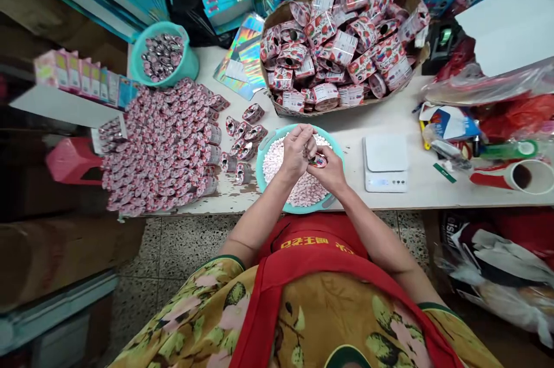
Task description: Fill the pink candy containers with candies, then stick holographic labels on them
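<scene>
Over a turquoise basin [261,175] full of small pale pink pellets [303,192], my two hands meet. My right hand [332,171] is closed round a small printed container [319,161], like the others on the table. Just above its opening, my left hand [298,151] is closed with the fingers bunched. What lies inside those fingers, if anything, is hidden. To the left of the basin stand several loose containers [246,131] with dark openings on top.
Many rows of containers [160,143] cover the table's left part. Behind them is a turquoise bucket [190,62] of small shiny round pieces. A cardboard box [341,105] heaped with printed containers stands behind the basin. On the right are a white scale [385,163] and a red cup [493,176].
</scene>
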Demonstrator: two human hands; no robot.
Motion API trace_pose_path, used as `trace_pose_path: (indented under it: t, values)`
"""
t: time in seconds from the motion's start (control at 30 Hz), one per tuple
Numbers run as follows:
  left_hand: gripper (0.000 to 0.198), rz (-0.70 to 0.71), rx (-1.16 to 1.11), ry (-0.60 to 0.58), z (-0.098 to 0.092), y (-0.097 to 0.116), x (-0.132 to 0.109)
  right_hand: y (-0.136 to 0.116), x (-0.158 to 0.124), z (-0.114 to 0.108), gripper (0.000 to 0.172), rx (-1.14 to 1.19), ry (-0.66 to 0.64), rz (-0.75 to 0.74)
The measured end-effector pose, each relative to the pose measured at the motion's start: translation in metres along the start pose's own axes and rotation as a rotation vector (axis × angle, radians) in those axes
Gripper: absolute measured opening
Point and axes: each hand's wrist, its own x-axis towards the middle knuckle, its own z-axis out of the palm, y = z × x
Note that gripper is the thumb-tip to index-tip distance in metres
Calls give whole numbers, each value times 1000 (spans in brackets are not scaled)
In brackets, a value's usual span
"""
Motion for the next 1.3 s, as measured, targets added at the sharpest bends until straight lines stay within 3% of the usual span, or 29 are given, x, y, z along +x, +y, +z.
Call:
trace_pose_path:
  t: [0.13, 0.3, 0.43, 0.53, 0.6, 0.67, 0.73, 0.8, 0.9, 1.0, 1.07, 1.13, 1.2, 1.3]
  values:
    - [35, 57, -23, 50, 1, 0, -2, 2, -4, 2, 37, 26, 69, -40]
    - [32, 148, -30, 20, -2, 0, -5, -3, -2, 6, 34, 18, 62, -73]
    - [28, 101, -82, 4, -6, 6, 0, -4, 4, 10, 36, 95, 37, -19]
    - [27, 123, -103, 58, -21, 9, 11, -2, 4, 1, 44, 215, -6, 61]
    - [27, 192, 40, 134, -40, 4, 19, 4, 1, -17, 47, 243, -3, 84]
    - [27, 234, 397, 163, -65, -10, 26, 16, -1, -47, 49, 215, 74, 96]
    - [18, 197, 907, 46, -89, -29, 33, 37, -2, -83, 51, 135, 219, 134]
    - [19, 192, 1253, -42, -103, -51, 36, 66, 0, -120, 56, 8, 390, 190]
    - [42, 154, 1539, -37, -104, -74, 36, 110, 5, -166, 66, -127, 550, 294]
    - [52, 39, 1644, 6, -93, -81, 33, 128, 13, -190, 69, -273, 543, 347]
    - [52, -9, 1645, -22, -86, -81, 32, 118, 29, -193, 71, -434, 556, 225]
    - [51, -43, 1625, -45, -83, -80, 32, 92, 65, -184, 73, -561, 558, 3]
    - [46, -76, 1600, -31, -83, -81, 32, 61, 122, -164, 70, -598, 418, -187]
    - [31, -46, 1562, 37, -85, -85, 33, 26, 226, -124, 73, -703, 181, -323]
